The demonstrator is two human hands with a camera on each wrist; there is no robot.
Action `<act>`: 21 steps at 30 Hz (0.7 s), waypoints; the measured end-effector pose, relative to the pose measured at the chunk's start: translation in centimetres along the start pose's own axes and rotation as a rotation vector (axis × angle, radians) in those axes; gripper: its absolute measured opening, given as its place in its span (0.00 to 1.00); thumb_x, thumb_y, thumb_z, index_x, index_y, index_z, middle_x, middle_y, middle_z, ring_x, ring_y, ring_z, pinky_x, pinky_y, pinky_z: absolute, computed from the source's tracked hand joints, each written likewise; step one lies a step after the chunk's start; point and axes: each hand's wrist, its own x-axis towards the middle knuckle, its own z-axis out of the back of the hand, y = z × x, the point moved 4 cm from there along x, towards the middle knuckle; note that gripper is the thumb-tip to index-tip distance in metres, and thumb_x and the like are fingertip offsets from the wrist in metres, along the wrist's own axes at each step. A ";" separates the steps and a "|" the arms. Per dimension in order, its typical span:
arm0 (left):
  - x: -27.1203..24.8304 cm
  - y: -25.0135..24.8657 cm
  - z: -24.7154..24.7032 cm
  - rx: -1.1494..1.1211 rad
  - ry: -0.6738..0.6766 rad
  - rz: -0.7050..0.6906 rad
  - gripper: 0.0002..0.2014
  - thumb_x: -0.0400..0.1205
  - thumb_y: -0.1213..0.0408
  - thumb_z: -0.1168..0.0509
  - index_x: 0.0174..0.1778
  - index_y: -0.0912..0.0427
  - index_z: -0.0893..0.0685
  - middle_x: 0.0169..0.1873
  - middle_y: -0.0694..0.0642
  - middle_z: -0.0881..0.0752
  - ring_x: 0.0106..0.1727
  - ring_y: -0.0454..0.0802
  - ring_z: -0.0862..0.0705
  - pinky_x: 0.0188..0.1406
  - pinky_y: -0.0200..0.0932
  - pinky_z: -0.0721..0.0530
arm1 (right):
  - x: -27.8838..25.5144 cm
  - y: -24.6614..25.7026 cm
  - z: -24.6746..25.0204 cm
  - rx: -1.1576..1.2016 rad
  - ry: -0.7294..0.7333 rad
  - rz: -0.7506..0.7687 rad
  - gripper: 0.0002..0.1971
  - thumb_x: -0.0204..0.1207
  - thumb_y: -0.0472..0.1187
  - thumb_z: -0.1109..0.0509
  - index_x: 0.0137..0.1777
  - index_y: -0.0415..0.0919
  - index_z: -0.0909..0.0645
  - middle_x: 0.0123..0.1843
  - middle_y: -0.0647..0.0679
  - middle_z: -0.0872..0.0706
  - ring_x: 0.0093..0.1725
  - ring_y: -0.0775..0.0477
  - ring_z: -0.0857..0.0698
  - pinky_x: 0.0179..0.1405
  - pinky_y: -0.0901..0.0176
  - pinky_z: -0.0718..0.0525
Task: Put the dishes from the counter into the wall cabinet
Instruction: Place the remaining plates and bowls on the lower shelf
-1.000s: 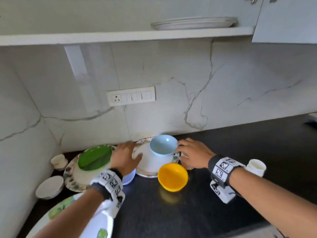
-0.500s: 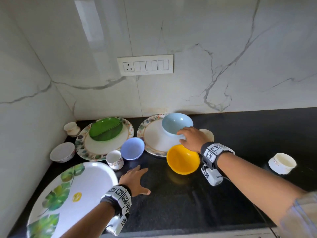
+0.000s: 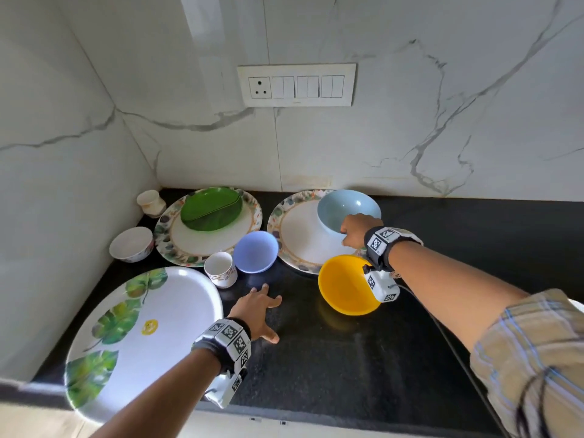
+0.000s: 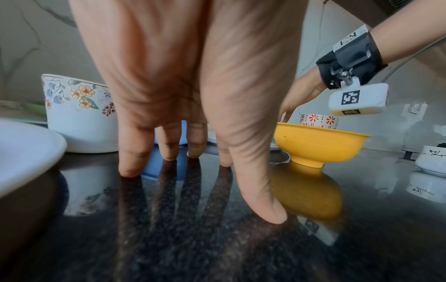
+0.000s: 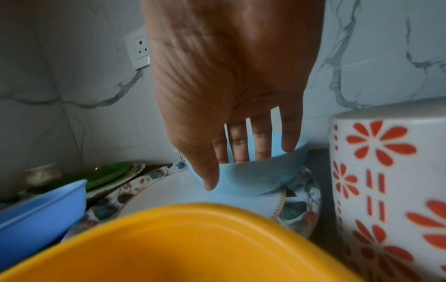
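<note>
A light blue bowl stands on a floral-rimmed plate at the back of the black counter. My right hand pinches its near rim; in the right wrist view the fingers reach inside the light blue bowl and the thumb lies on its outer wall. My left hand rests flat on the counter with straight, spread fingers and holds nothing. The wall cabinet is out of view.
A yellow bowl sits just under my right wrist, and an orange-flowered cup stands right of it. To the left are a periwinkle bowl, a floral cup, a green plate, a white bowl and a large leaf platter.
The head view has tipped down, so the cabinet shelf left the picture. My left hand came off the floral plate and settled on the counter nearer me. My right hand stayed at the light blue bowl.
</note>
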 end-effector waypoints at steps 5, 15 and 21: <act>0.0 0.0 0.1 -0.012 0.003 0.006 0.46 0.70 0.48 0.21 0.83 0.41 0.38 0.86 0.54 0.51 0.86 0.60 0.52 0.82 0.62 0.46 | -0.1 -0.1 -0.8 -0.019 -0.087 -0.017 0.10 0.78 0.39 0.32 0.57 0.44 0.14 0.53 0.44 0.11 0.52 0.37 0.14 0.45 0.51 0.18; -0.1 -0.1 0.3 0.020 0.001 -0.009 0.46 0.70 0.46 0.22 0.83 0.41 0.38 0.86 0.54 0.50 0.86 0.60 0.50 0.82 0.62 0.45 | -4.3 -0.2 4.0 0.272 -0.303 -0.003 0.21 0.85 0.45 0.39 0.77 0.47 0.25 0.73 0.40 0.19 0.69 0.34 0.20 0.66 0.43 0.20; -0.3 -0.1 0.6 0.038 -0.021 -0.027 0.47 0.68 0.43 0.21 0.82 0.40 0.37 0.86 0.54 0.48 0.86 0.59 0.46 0.82 0.61 0.40 | -9.8 1.2 7.3 0.382 -0.444 0.080 0.15 0.83 0.42 0.37 0.67 0.44 0.19 0.64 0.42 0.13 0.62 0.34 0.16 0.57 0.46 0.17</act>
